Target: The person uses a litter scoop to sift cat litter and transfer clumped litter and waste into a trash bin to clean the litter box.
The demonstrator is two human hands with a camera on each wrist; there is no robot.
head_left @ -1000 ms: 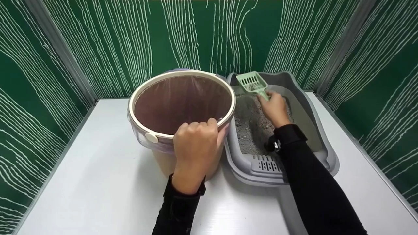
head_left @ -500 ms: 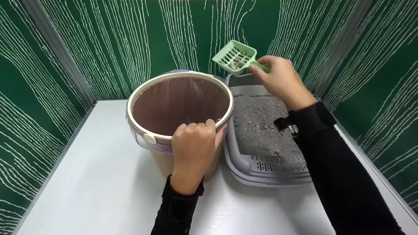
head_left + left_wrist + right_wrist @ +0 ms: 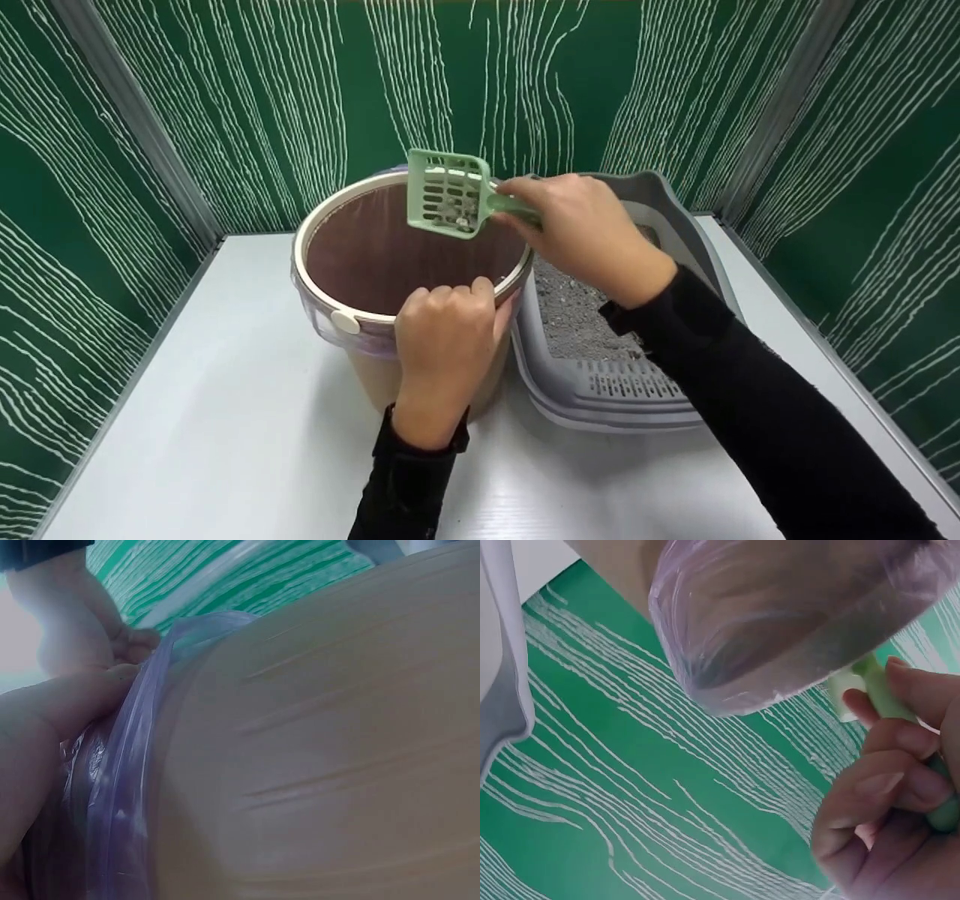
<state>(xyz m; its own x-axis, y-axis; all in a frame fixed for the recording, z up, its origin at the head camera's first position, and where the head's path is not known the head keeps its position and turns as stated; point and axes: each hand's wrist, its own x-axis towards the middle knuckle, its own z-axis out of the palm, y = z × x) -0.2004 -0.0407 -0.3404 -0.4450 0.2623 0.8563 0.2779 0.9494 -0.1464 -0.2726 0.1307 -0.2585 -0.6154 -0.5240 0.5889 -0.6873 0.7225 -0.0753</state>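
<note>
Over the bin [image 3: 373,379], my right hand [image 3: 592,232] pinched the tilted scoop [image 3: 482,187] by its handle [image 3: 513,205], clumps [image 3: 459,212] inside; my left hand [image 3: 446,337] gripped the near rim [image 3: 377,316]. Good form, I judged, wanted the bin braced and the scoop lower, well inside, before tipping more.

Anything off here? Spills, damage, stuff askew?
Nothing stands out. Bin looks upright, liner lapping over its outside; litter lies in the tray, no spill I can make out. Scoop is tilted, but the right hand holds it.
</note>
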